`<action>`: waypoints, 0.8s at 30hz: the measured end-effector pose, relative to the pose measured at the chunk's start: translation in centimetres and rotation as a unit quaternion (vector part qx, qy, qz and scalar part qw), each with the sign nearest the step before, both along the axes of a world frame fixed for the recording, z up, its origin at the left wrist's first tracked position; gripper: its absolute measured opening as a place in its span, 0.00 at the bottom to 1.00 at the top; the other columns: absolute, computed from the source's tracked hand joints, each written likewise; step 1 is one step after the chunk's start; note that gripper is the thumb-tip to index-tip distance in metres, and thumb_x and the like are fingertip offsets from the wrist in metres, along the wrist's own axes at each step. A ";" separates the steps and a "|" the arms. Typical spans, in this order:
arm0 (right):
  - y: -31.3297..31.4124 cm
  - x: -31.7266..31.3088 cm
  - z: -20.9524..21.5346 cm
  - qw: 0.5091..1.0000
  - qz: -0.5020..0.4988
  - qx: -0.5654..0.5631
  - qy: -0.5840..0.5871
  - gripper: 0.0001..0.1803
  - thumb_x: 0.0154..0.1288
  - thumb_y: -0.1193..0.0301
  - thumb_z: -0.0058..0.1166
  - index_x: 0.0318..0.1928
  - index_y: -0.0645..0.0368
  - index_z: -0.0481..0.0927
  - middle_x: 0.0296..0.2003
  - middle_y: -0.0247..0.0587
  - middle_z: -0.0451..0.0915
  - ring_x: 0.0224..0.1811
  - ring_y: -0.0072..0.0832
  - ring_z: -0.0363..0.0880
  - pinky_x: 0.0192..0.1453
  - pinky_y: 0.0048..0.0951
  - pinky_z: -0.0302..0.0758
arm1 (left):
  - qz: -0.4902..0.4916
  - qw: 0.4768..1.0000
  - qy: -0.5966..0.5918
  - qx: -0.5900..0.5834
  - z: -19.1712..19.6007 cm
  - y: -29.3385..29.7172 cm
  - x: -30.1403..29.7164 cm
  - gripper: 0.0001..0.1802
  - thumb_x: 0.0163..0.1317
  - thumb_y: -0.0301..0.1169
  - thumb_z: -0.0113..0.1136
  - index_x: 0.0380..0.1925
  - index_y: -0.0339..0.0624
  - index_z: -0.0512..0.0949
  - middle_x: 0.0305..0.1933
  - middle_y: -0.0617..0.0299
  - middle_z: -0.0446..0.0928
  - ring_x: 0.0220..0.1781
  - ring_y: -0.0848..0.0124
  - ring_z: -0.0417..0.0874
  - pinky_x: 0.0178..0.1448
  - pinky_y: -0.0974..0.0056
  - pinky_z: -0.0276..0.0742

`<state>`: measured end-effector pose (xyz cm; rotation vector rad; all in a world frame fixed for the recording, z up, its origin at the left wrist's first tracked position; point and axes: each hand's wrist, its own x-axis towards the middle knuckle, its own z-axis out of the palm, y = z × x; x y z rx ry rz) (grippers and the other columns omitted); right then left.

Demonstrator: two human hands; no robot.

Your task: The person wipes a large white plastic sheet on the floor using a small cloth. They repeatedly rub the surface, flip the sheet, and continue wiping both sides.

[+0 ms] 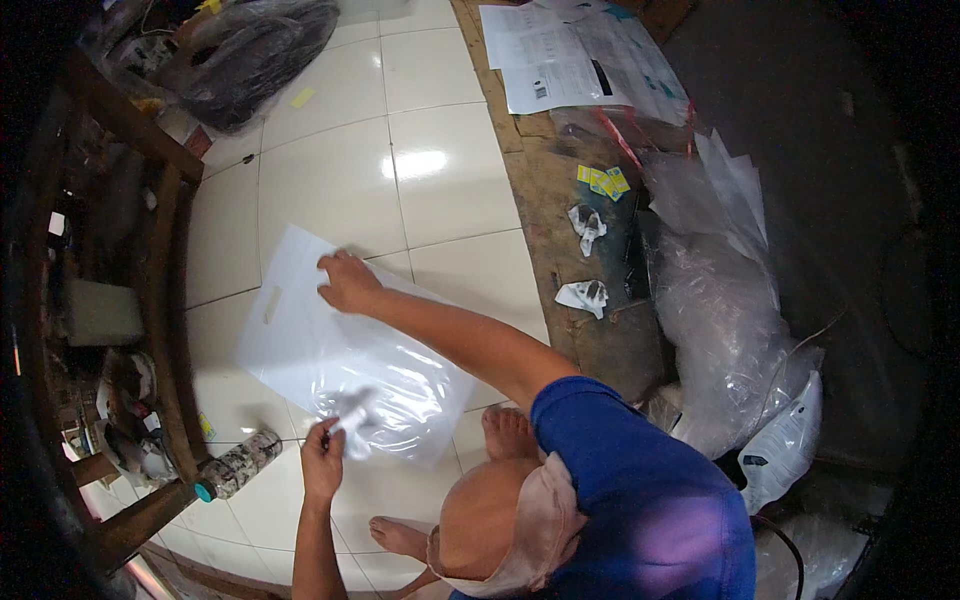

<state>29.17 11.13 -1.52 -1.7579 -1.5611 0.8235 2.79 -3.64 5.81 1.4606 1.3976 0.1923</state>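
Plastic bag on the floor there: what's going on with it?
A barefoot person is bent over a flat, see-through plastic bag on the tiled floor. The left hand holds a small white wad, too blurred to make out, over the bag's near part. The right hand is at the bag's far side; whether it presses down is hard to tell. A patterned bottle lies to the left.
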 end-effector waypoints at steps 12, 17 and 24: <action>11.2 -4.8 -1.8 0.958 -0.001 0.040 -0.284 0.36 0.57 0.63 0.58 0.65 0.59 0.62 0.52 0.53 0.71 0.54 0.43 0.69 0.51 0.48 0.68 | -0.168 0.942 0.247 -0.155 11.6 -12.5 -19.4 0.23 0.65 0.37 0.58 0.58 0.42 0.73 0.50 0.46 0.77 0.48 0.58 0.79 0.53 0.55 0.75; 13.2 -5.2 -0.7 0.971 0.076 -0.066 -0.215 0.24 0.57 0.64 0.56 0.55 0.55 0.75 0.45 0.47 0.79 0.51 0.41 0.75 0.51 0.48 0.67 | -0.126 0.932 0.303 -0.154 13.0 -15.0 -24.9 0.23 0.63 0.38 0.59 0.57 0.41 0.73 0.48 0.46 0.78 0.48 0.54 0.77 0.52 0.54 0.74; 12.5 0.7 0.9 0.949 0.263 -0.072 -0.157 0.17 0.56 0.64 0.57 0.46 0.57 0.80 0.44 0.50 0.82 0.53 0.45 0.78 0.53 0.44 0.74 | -0.111 0.934 0.297 -0.164 10.3 -13.1 -24.4 0.23 0.64 0.38 0.58 0.58 0.41 0.73 0.40 0.49 0.80 0.38 0.58 0.80 0.42 0.57 0.77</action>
